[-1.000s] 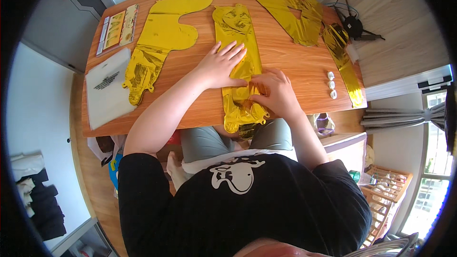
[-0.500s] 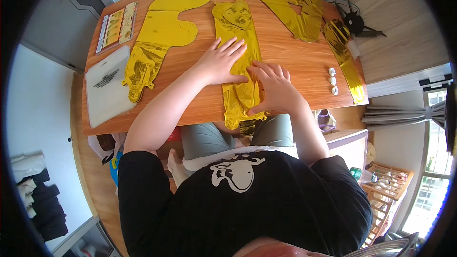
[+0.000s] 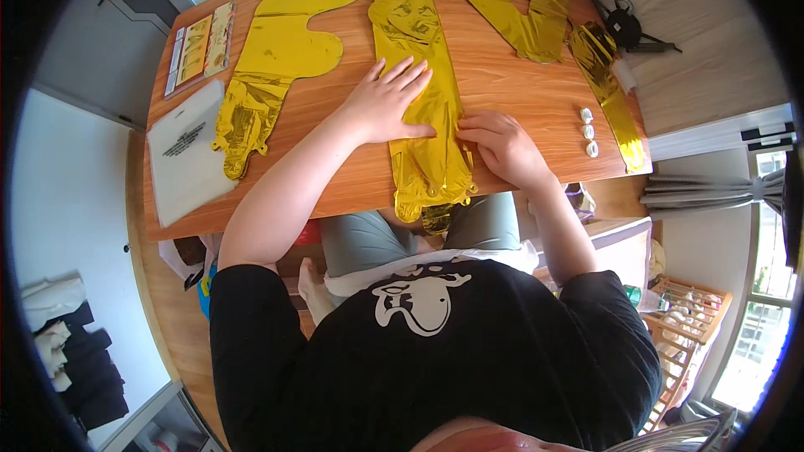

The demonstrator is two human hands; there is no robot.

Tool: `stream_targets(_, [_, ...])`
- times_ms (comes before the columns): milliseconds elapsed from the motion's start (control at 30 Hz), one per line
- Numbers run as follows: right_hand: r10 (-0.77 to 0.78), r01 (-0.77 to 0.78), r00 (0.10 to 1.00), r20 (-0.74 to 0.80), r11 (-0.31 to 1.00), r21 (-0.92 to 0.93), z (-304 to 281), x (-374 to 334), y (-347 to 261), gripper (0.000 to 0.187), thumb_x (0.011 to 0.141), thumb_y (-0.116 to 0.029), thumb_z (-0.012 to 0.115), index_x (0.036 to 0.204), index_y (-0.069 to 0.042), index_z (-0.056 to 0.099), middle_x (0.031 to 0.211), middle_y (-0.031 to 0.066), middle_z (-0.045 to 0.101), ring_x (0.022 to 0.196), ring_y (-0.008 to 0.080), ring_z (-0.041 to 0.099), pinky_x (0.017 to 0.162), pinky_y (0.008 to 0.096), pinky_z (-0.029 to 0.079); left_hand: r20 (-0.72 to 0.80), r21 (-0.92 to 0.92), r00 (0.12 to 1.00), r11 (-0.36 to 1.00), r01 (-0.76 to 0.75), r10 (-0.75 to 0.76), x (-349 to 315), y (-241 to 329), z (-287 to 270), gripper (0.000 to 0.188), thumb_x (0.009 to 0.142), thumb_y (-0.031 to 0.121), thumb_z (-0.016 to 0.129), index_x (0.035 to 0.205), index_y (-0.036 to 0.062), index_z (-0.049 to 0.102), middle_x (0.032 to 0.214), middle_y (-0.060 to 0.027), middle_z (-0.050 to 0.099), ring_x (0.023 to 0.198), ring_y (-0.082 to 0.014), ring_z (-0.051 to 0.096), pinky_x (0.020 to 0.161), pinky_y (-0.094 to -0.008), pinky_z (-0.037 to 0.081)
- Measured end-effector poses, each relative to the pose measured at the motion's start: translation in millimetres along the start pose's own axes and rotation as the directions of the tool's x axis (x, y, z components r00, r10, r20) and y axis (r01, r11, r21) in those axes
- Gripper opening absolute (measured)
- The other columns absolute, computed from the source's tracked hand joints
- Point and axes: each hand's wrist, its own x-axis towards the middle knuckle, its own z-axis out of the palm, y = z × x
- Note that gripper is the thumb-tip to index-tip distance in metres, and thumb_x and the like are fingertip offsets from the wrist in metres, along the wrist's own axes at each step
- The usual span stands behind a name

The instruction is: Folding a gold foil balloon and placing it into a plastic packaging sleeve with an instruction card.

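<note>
A flat gold foil balloon, long and creased, lies in the middle of the wooden table. Its near end hangs over the front edge above my lap. My left hand rests flat on its left side, fingers spread and thumb stretched to the right. At the balloon's right edge, my right hand has its fingers drawn together, pinching the foil border. To the left lies another flat gold foil balloon, with rounded lobes. A third gold foil balloon is at the far right, beside a narrow gold foil piece.
Several small white rolls stand in a row on the right of the wooden table. On the left are a clear plastic bag and a printed card pack. A black device with antennas sits at the back right.
My right hand has gone from spread over the balloon's right side to closed at its right edge. The foil there looks flatter. My left hand stays in place.
</note>
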Motion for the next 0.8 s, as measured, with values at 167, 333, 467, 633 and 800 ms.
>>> stream_targets(167, [-0.064,0.064,0.997,-0.049,0.998,-0.003,7,-2,0,0.031,0.078,0.004,0.066,0.107,-0.006,0.075,0.122,0.0137,0.071,0.118,0.0339,0.065,0.101,0.0440,0.052,-0.020,-0.005,1.000,1.000,-0.018,0.018,-1,-2,1,0.111,0.089,0.080,0.054,0.166,0.0079,0.020,0.173,-0.0127,0.020,0.159,-0.0316,0.020,0.129,-0.0559,0.017])
stream_targets(333, [-0.060,0.061,0.998,-0.035,0.997,0.039,9,-5,3,0.029,0.081,0.002,0.065,0.107,-0.004,0.074,0.126,0.0145,0.070,0.121,0.0347,0.064,0.103,0.0440,0.052,0.002,0.065,1.000,0.998,-0.022,0.022,2,-3,4,0.114,0.089,0.087,0.045,0.166,0.0074,0.019,0.174,-0.0118,0.018,0.160,-0.0301,0.018,0.128,-0.0564,0.016])
stream_targets(467, [-0.111,0.109,0.993,0.038,0.993,0.045,6,-15,5,0.040,0.081,-0.003,0.068,0.121,-0.005,0.068,0.133,0.0160,0.066,0.126,0.0366,0.061,0.107,0.0455,0.049,0.029,0.074,0.998,0.995,-0.064,0.062,3,-1,0,0.112,0.090,0.085,0.046,0.166,0.0083,0.018,0.174,-0.0126,0.018,0.160,-0.0309,0.017,0.128,-0.0565,0.014])
stream_targets(633, [-0.137,0.120,0.981,0.139,0.985,0.126,-21,-32,-28,0.059,0.079,-0.009,0.072,0.136,-0.008,0.058,0.141,0.0160,0.060,0.132,0.0377,0.056,0.111,0.0493,0.046,0.086,0.027,0.993,0.996,-0.086,0.083,-16,18,-3,0.110,0.090,0.082,0.049,0.167,0.0102,0.017,0.174,-0.0128,0.018,0.161,-0.0316,0.014,0.129,-0.0567,0.013])
stream_targets(800, [-0.186,0.190,0.978,0.094,0.981,-0.039,-8,-54,-37,0.062,0.075,-0.012,0.076,0.136,-0.010,0.061,0.139,0.0119,0.062,0.127,0.0332,0.059,0.109,0.0478,0.046,0.157,0.023,0.987,1.000,-0.018,0.014,-29,51,-12,0.108,0.092,0.074,0.057,0.168,0.0119,0.012,0.175,-0.0123,0.013,0.162,-0.0309,0.010,0.129,-0.0559,0.011])
